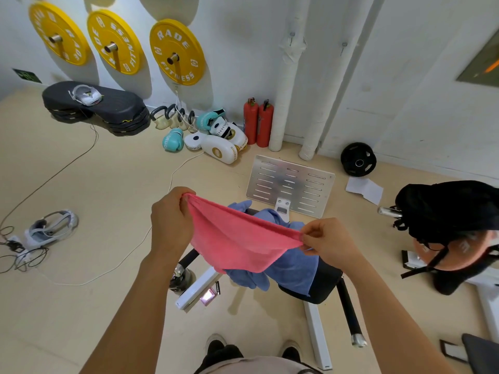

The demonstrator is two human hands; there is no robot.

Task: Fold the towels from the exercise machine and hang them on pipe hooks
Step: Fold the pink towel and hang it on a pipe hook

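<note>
Pink terry towel (240, 238) sags between left hand (170, 214) and right hand (328, 240).

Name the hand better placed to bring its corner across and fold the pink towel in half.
Probably right hand: it lightly pinches its corner; left hand bunches the pink terry towel.

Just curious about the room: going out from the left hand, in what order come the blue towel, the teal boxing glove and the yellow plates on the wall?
From the left hand:
1. Blue towel, just right, on the machine.
2. Teal boxing glove, on the floor ahead.
3. Yellow plates, up on the far wall.
</note>
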